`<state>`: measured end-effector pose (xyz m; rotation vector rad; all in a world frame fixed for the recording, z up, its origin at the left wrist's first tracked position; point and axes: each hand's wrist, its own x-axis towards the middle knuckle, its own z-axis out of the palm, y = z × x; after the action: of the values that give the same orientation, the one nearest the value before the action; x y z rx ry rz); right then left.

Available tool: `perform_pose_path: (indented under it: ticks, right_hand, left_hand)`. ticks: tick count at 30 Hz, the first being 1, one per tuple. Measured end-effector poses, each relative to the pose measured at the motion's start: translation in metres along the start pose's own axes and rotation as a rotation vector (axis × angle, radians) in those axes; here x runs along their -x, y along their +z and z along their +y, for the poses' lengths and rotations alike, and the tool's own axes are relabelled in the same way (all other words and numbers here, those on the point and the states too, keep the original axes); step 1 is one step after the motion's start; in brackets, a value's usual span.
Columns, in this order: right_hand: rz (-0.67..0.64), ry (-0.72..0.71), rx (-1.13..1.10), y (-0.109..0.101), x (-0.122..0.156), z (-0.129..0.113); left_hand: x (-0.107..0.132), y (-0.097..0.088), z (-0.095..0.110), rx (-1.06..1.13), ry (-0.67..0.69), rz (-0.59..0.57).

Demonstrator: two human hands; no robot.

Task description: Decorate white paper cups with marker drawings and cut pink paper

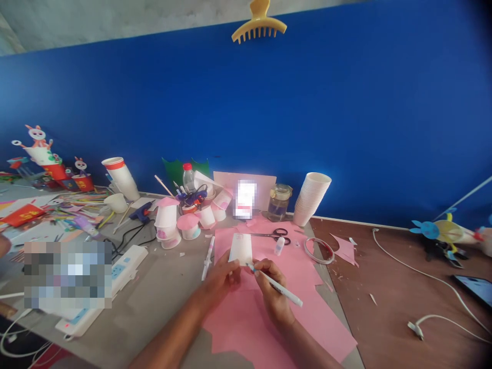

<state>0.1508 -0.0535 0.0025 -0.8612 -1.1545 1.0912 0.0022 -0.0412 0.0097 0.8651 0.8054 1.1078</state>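
A white paper cup (241,249) lies over the pink paper (286,328), with small faint reddish marks near its far end. Around its near end my left hand (224,271) is closed, thumb on top and the other fingers curled beside it. My right hand (273,284) grips a white marker pen (282,289) whose tip is at the cup's near right edge. Just beyond lie black-handled scissors (280,235) and a small glue bottle (280,246). Another white marker (208,258) rests left of the cup.
A phone (245,199) leans upright at the back, near a glass jar (279,202) and a leaning stack of paper cups (312,199). Pink-topped cups (168,220), a glue gun (142,212) and a power strip (125,266) stand left. A tape roll (319,250) and white cable (418,271) lie right.
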Motion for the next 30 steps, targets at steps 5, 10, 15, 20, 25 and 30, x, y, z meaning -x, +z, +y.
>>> perform_pose_path:
  ticks: [5, 10, 15, 20, 25, 30]
  right_hand:
    - [0.117, 0.044, 0.002, 0.0015, -0.0021, -0.0017]
    - [0.083, 0.022, -0.062, 0.0012, 0.0003, -0.0009]
    - [0.03, 0.058, -0.076, 0.0007, 0.0022, 0.0013]
    - [0.065, 0.081, -0.013, 0.002, -0.0002, 0.0009]
    - [0.171, 0.058, 0.025, 0.0016, -0.0021, 0.0013]
    - [0.092, 0.01, -0.061, -0.0008, -0.0004, 0.0042]
  left_hand:
    - [0.0006, 0.0034, 0.0033, 0.03, -0.027, -0.005]
    - [-0.0004, 0.0028, 0.0036, 0.021, -0.024, 0.012]
    - [-0.001, 0.0004, 0.0014, 0.002, -0.016, 0.002]
    - [-0.001, -0.0024, -0.0008, 0.028, 0.002, -0.002]
    - [-0.0027, -0.0027, -0.0012, 0.059, -0.027, -0.01]
    - [-0.0043, -0.004, -0.0031, 0.043, -0.016, -0.009]
